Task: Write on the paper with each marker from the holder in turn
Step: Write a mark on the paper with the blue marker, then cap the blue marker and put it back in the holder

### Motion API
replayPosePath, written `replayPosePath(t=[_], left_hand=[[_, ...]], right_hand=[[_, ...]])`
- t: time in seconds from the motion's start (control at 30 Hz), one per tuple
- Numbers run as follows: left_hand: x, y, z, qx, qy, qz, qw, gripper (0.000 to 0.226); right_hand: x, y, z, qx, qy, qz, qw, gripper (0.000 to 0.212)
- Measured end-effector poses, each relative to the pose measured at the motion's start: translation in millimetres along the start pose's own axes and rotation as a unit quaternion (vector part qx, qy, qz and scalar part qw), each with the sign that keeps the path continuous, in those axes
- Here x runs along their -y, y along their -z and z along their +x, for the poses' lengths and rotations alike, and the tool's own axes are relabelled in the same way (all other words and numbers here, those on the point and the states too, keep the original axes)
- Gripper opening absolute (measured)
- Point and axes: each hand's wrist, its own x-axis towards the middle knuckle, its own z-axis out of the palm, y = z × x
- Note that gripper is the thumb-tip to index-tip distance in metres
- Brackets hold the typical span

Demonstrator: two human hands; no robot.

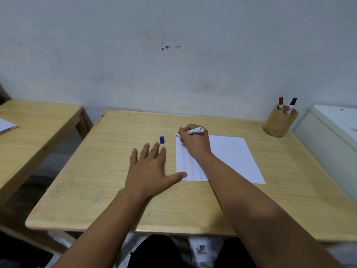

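Observation:
A white sheet of paper [231, 157] lies on the wooden table [108, 190]. My right hand [195, 144] grips a white marker [194, 131], its tip touching the paper's far left corner. My left hand [152, 167] rests flat on the table with fingers spread, the thumb on the paper's near left corner. A blue cap [162, 139] stands on the table just beyond my left fingertips. At the far right corner a round wooden holder [278, 124] holds a red-capped marker [280, 104] and a dark-capped marker [291, 106].
A second wooden table [38, 122] with a sheet of paper on it stands to the left across a gap. A white cabinet [332, 132] adjoins the table's right side. A grey wall runs behind. My dark-clothed legs are under the near edge.

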Motion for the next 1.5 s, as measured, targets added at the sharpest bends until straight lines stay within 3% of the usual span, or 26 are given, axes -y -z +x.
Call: replayPosePath(t=[0.33, 0.53, 0.67, 0.77, 0.83, 0.9, 1.03, 1.1, 1.23, 1.33, 1.5], left_hand=[[-0.2, -1.3, -0.9, -0.004, -0.003, -0.015, 1.0, 0.114], [3.3, 12.9, 28.6, -0.129, 0.079, -0.146, 0.978, 0.059], [5.0, 16.8, 56.7, -0.094, 0.078, -0.18, 0.976, 0.048], [5.9, 11.7, 66.1, -0.108, 0.078, -0.178, 0.975, 0.027], [6.0, 12.7, 67.4, -0.112, 0.094, -0.197, 0.969, 0.024], [4.2, 19.4, 68.2, -0.11, 0.113, -0.244, 0.957, 0.024], [-11.2, 50.4, 67.8, -0.1, 0.14, -0.409, 0.896, 0.014], [-22.8, 69.5, 64.4, -0.101, 0.131, -0.488, 0.857, 0.013], [-47.9, 101.2, 54.3, -0.106, 0.129, -0.58, 0.798, 0.014], [-65.8, 116.6, 46.7, -0.104, 0.127, -0.604, 0.78, 0.012], [-83.9, 128.8, 37.3, -0.108, 0.119, -0.604, 0.78, 0.012]], right_hand=[[2.7, 1.5, -4.3, 0.002, 0.014, 0.009, 1.0, 0.022], [20.8, 11.0, -1.8, 0.031, -0.027, 0.111, 0.993, 0.032], [40.5, 28.8, -0.9, -0.002, -0.001, 0.118, 0.993, 0.037], [49.5, 48.4, -4.6, 0.039, 0.024, 0.118, 0.992, 0.009], [55.5, 61.3, -10.0, 0.084, 0.024, 0.128, 0.988, 0.029], [61.6, 73.6, -14.6, 0.091, -0.014, 0.185, 0.978, 0.042], [72.3, 90.6, -27.3, 0.079, -0.042, 0.267, 0.959, 0.024], [72.6, 96.3, -36.4, 0.083, -0.008, 0.19, 0.978, 0.015], [67.9, 102.3, -51.8, 0.107, 0.068, 0.026, 0.992, 0.029], [71.2, 107.1, -59.7, 0.109, 0.091, -0.005, 0.99, 0.028], [78.6, 120.0, -68.6, 0.099, 0.105, -0.01, 0.99, 0.024]])
